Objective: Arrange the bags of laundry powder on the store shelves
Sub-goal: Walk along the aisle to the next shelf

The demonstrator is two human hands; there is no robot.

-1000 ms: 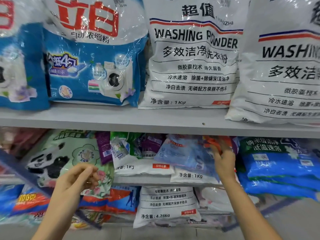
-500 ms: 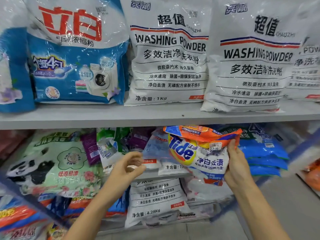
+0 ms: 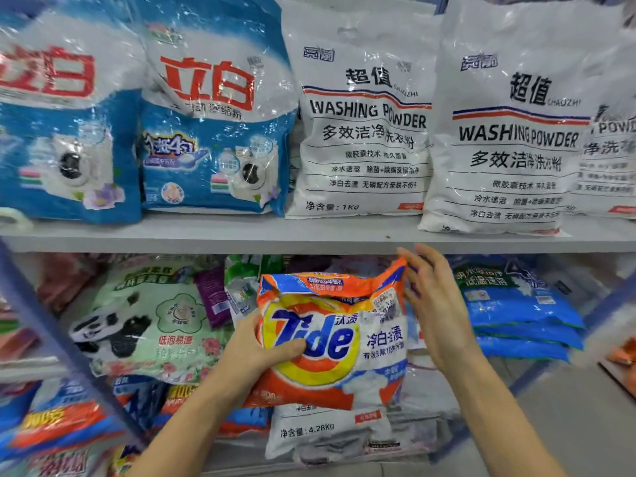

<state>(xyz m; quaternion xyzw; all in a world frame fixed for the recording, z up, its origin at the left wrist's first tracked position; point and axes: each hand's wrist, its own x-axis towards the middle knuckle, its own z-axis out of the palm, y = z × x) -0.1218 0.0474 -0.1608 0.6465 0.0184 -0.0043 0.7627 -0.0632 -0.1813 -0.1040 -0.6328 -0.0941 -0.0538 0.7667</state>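
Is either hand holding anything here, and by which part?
The left hand grips the Tide bag by its left edge, thumb across the front. The right hand, fingers straight, is at the bag's upper right corner without a grip.

One head-worn view, up close and tipped slightly down, square-on to the flat grey shelf board, which crosses mid-frame; the orange-and-white plastic Tide bag sits just below centre, nearest the lens.
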